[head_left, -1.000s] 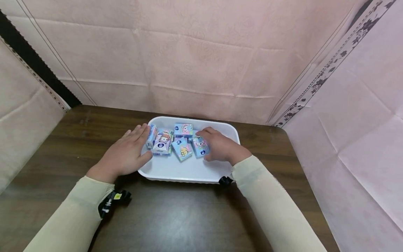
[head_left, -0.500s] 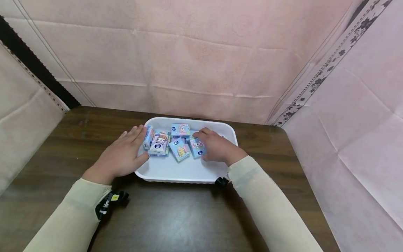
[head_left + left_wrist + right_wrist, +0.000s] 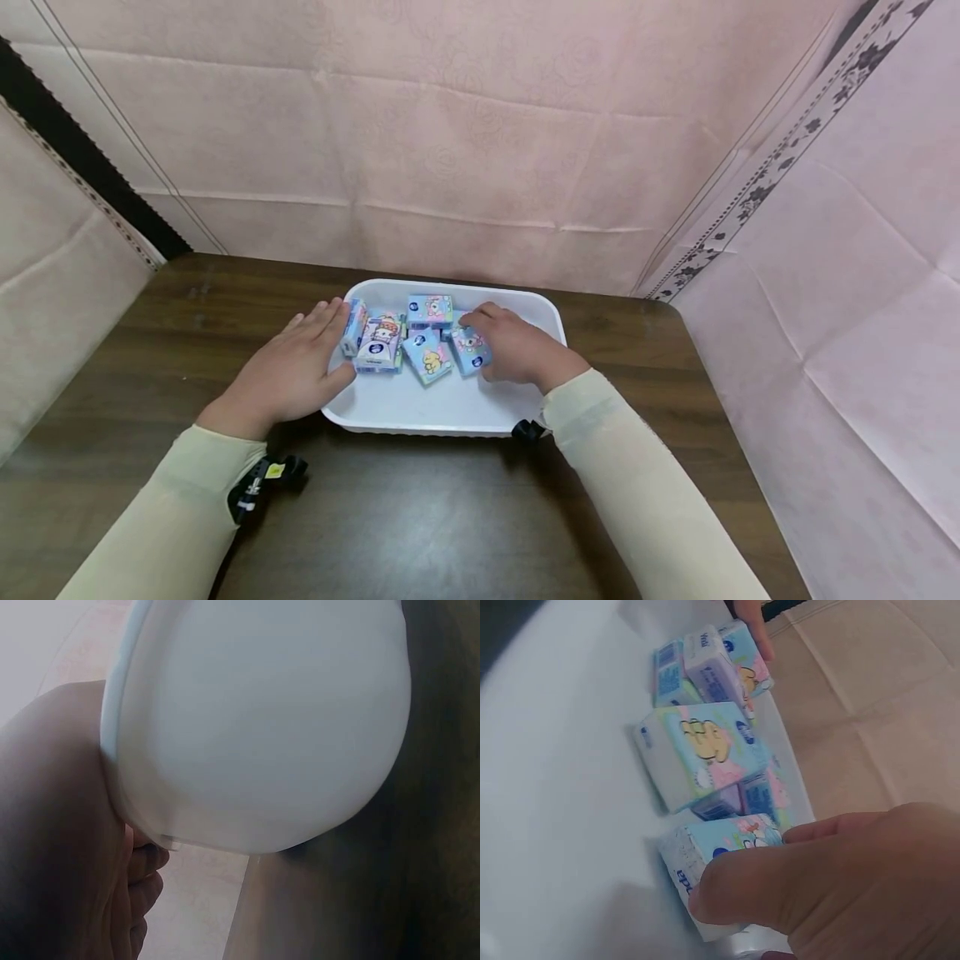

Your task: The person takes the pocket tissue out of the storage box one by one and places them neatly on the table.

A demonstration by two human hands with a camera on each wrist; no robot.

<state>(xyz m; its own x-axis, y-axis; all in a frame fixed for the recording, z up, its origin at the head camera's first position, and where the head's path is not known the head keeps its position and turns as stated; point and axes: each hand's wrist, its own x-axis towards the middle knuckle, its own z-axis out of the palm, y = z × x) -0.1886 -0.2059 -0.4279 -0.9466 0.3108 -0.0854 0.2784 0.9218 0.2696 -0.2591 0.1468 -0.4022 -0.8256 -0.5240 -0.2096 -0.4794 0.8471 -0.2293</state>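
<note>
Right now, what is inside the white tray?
Inside the white tray lie several small blue and purple packs, some overlapping. The right hand pinches one pack, hiding part of it; anything beneath that hand or under the overlapping packs is covered.

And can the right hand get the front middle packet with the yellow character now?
Probably yes: the right hand is close to the front middle packet, whose top is uncovered. But it seems to grip another blue packet, which it would likely release first.

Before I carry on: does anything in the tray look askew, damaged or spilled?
The middle yellow-character pack lies askew in the white tray, out of line with its neighbours. No tear or spill shows, but the right hand partly covers another pack.
</note>
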